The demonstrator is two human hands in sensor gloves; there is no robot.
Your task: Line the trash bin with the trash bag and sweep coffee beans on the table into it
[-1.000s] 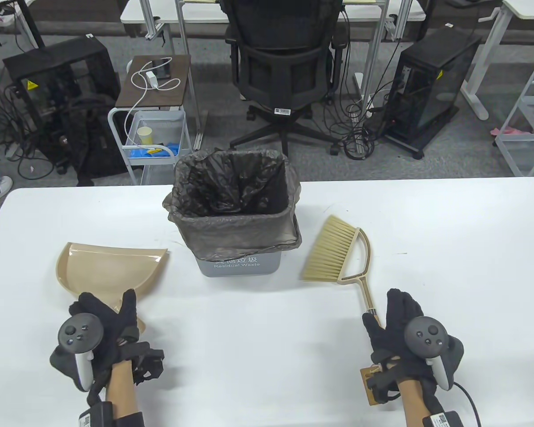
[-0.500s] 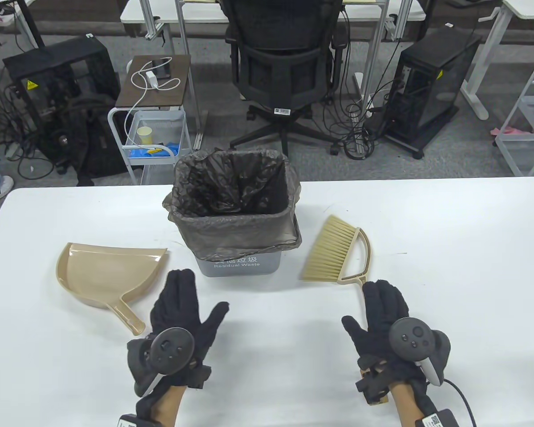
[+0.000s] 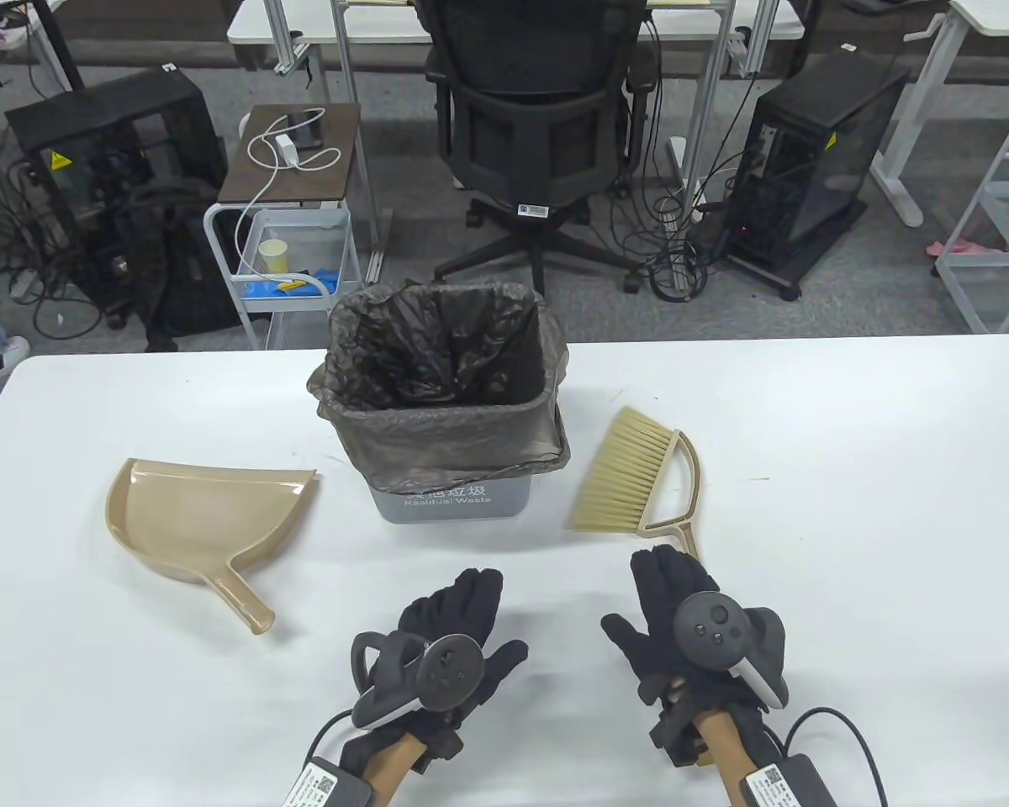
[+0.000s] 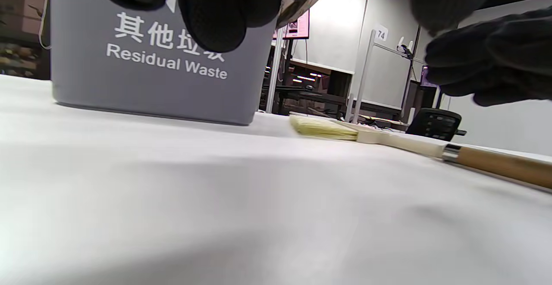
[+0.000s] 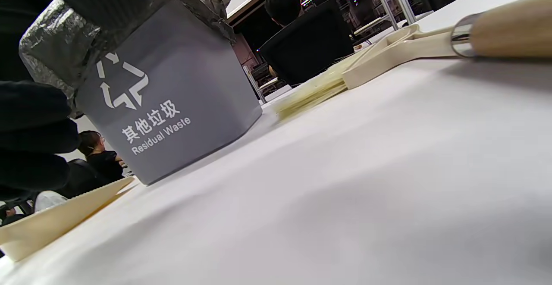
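Note:
The grey trash bin stands at the table's middle with a dark trash bag lining it and folded over its rim. A beige dustpan lies to its left, a beige brush to its right. I see no coffee beans on the table. My left hand rests near the front middle, fingers relaxed, holding nothing. My right hand hovers over the brush's wooden handle, which lies free on the table. In the wrist views the bin is close ahead.
The white table ends just behind the bin. Beyond it are an office chair, a small cart and computer cases on the floor. A person sits in the background of the right wrist view.
My left hand has let go of the dustpan handle and moved right to the front middle. My right hand has shifted left over the brush handle. Dustpan, brush and bin have not moved.

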